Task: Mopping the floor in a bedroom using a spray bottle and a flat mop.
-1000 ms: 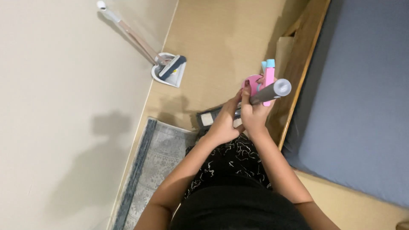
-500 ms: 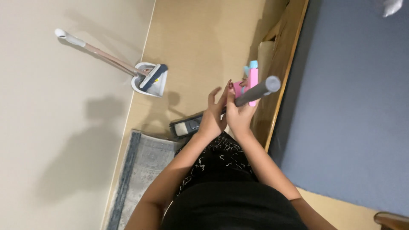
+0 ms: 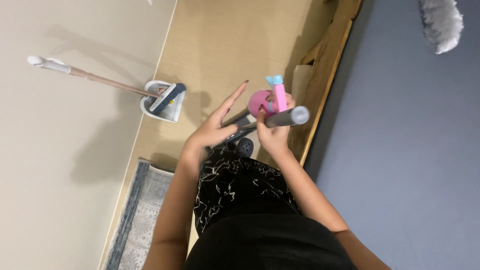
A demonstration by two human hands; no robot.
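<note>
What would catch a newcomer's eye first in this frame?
The right hand at centre grips a grey pole and a pink and blue tool, with the left hand held open beside it. Farther left, a broom and dustpan stand against the wall.

Perhaps a dark screen (image 3: 243, 121) underhand

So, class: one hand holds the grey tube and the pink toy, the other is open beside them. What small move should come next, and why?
Probably bring the open left hand across to take the pink toy. The right hand is crowded, its grip shut on both the toy and the grey tube, while the left holds nothing and hovers close beside them.
</note>
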